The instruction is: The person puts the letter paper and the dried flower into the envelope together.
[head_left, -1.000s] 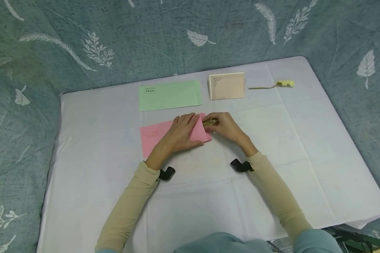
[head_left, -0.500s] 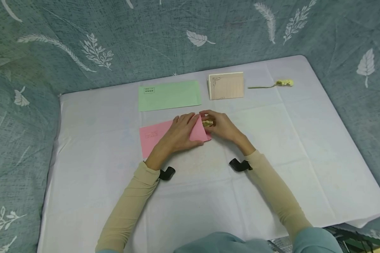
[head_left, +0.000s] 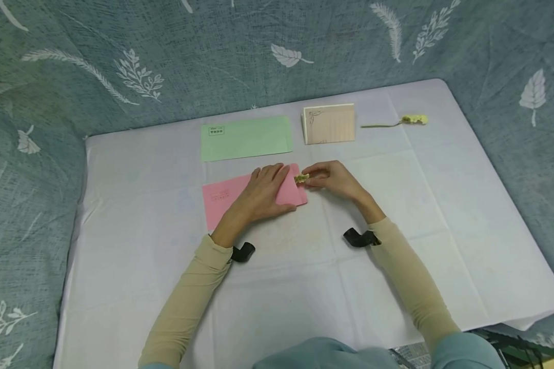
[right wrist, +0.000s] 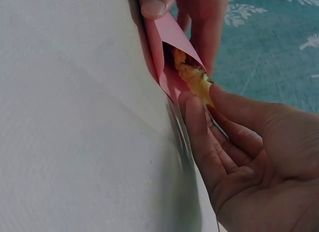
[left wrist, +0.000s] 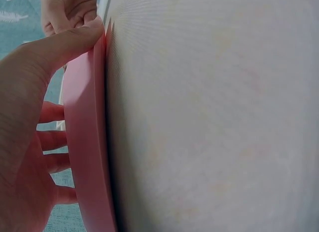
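On the table, my left hand (head_left: 263, 195) grips a pink envelope (head_left: 223, 197) near its right end. Its thumb (left wrist: 75, 45) lies along the near edge, and the other fingers spread over the far side. The envelope's mouth (right wrist: 172, 77) gapes toward my right hand (head_left: 339, 179). A dried yellow flower (right wrist: 198, 83) lies partly inside, its outer end poking out. My right thumb and fingertips pinch that outer end right at the mouth. The rest of the flower is hidden in the envelope.
A green envelope (head_left: 246, 141) lies behind the pink one. To its right are a beige lined card stack (head_left: 330, 124) and another dried yellow flower (head_left: 414, 120) with a thin stem. Leaf-patterned cloth (head_left: 240, 56) hangs behind the white-covered table (head_left: 134, 215).
The flower has slid left, farther into the pink envelope. My right hand went left with it, then shifted back right to the flower's outer end. The left hand stays in place.
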The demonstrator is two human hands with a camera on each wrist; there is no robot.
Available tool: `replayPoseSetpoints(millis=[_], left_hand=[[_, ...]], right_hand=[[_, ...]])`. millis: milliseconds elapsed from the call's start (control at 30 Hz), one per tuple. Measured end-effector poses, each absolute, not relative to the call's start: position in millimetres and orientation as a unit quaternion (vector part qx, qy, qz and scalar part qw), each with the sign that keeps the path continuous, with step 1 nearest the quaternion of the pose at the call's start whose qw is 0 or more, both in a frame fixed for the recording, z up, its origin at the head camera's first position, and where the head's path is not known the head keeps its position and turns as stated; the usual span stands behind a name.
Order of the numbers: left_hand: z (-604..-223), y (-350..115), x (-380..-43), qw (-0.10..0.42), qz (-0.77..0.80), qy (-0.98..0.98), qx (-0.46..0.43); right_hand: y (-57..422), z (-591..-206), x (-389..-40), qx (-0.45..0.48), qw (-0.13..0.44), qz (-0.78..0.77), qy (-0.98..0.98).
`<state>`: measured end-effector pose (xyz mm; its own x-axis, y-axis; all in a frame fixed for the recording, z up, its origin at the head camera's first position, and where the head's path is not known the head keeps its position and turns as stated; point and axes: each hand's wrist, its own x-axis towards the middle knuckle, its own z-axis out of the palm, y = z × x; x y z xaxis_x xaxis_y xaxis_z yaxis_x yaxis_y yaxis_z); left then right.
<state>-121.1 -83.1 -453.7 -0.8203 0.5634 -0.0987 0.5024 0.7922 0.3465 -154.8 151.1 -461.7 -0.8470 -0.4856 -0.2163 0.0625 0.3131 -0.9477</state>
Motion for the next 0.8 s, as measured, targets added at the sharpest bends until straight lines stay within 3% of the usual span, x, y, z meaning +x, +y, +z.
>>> replayPoseSetpoints(millis=[567, 800], left_hand=[[-456, -84, -120, 0.088, 0.162, 0.941, 0.285], [-460, -84, -121, 0.08, 0.17, 0.938, 0.29]], right_hand=[[137, -469, -153, -0.135, 0.244, -0.595, 0.754], [129, -475, -154, -0.158, 0.217, -0.546, 0.794]])
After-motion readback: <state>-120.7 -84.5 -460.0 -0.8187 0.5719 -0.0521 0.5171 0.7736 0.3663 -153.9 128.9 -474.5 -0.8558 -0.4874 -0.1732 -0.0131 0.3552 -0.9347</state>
